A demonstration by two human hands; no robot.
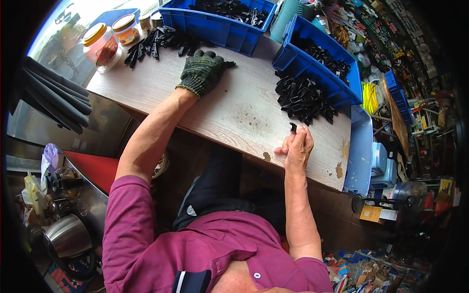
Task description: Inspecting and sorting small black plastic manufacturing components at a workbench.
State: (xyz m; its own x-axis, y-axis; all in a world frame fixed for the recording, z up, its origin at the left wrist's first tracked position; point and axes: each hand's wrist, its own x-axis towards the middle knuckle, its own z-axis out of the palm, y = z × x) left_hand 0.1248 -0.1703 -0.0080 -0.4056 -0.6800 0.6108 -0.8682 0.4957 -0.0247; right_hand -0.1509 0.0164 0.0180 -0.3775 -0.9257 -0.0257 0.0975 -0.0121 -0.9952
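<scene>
Scene: a wooden workbench is seen from above, with a person in a magenta shirt seated at its near edge.

Left hand: the left hand, covered by a dark green knit glove, is laid flat near the far edge of the bench, fingers loosely together and pointing at a row of black plastic clips; nothing is seen to be gripped by it. The glove is judged to be worn as protection against the hard edges of the parts.

Right hand: the bare right hand is held at the near right edge, fingers pressed together around a small black clip, which is pinched at the fingertips and raised just above the wood. The bare fingers are judged to suit fine handling.

Loose stock: a heap of black clips is piled at the right edge, just beyond the right hand and within easy reach.

Bins: two blue plastic crates holding more black parts are set along the far and right edges.

Containers: two clear jars with yellow lids and red-orange labels are stood at the far left corner, with two small tins just beyond them.

Surroundings: a steel kettle is seen below the bench on the left.
</scene>
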